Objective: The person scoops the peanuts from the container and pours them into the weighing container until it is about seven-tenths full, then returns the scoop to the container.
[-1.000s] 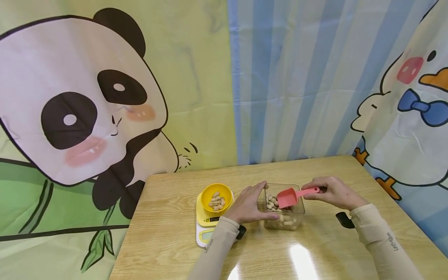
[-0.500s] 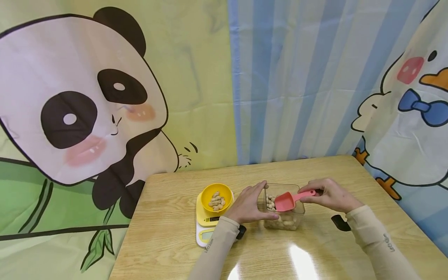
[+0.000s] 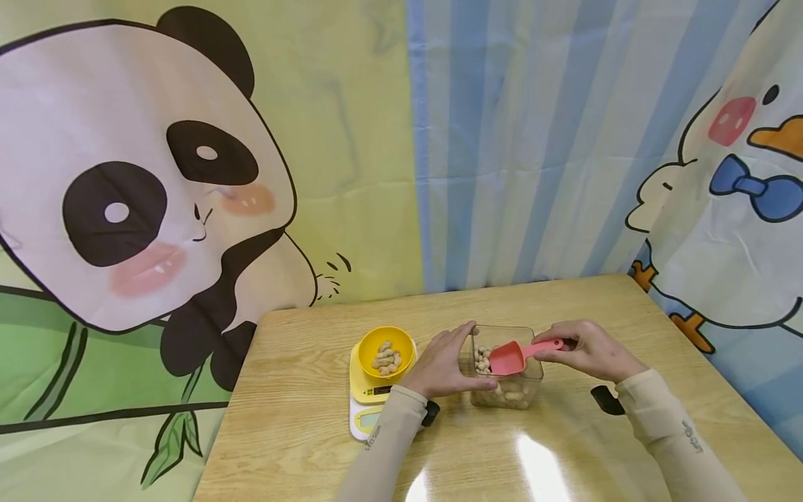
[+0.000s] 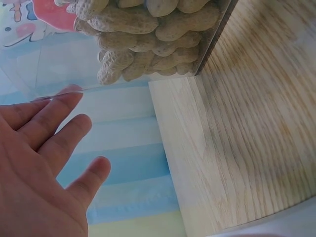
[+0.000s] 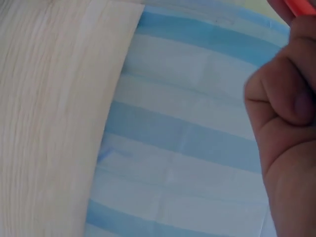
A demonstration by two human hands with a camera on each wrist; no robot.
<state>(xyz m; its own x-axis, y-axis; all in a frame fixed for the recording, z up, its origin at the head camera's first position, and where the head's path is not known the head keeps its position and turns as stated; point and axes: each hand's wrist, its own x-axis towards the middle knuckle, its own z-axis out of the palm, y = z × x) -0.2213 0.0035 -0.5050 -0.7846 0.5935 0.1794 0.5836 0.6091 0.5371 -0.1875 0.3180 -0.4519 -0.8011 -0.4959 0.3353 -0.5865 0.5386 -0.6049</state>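
My right hand pinches the handle of a small pink scoop. The scoop's blade dips inside a clear square container, against the peanuts there. On the container's left side, my left hand steadies it, thumb across the near side and fingertips at the far rim. In the left wrist view, the fingers reach to the container's edge, and unshelled peanuts show through its wall. Curled fingers appear in the right wrist view, with a bit of the pink handle above them.
Left of the container, a yellow bowl holding several peanuts sits on a yellow-and-white kitchen scale. All stand on a wooden table. Printed curtains with a panda and a duck hang behind its far edge.
The scoop has moved slightly left and lower into the peanuts, with the right hand following. My left hand keeps its place on the container. The whole head view has shifted a little.
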